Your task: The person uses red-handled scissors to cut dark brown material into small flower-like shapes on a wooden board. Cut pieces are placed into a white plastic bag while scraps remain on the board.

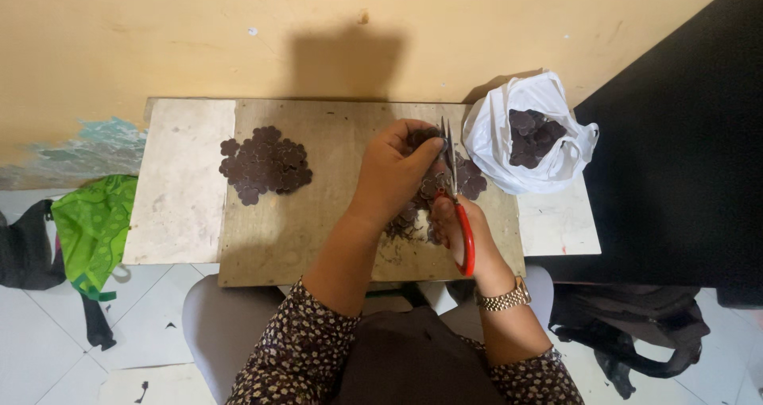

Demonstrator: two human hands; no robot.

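The right hand (465, 230), wearing a gold-coloured metal wristwatch (504, 298), is closed through the loops of a pair of red-handled steel scissors (457, 206), blades pointing away from the body and nearly together. The left hand (393, 174) is closed on a dark brown flower-shaped cut piece (423, 137), held just beside the blade tips. Beneath both hands, a loose heap of dark brown flower-shaped pieces (469, 184) lies on the worn plywood board (318, 230). A second flat cluster of the same brown pieces (265, 165) lies on the board, well apart to the left. At the far right, a white plastic bag (497, 147) stands open, containing more brown pieces. A green cloth (94, 226) lies on the floor at left.
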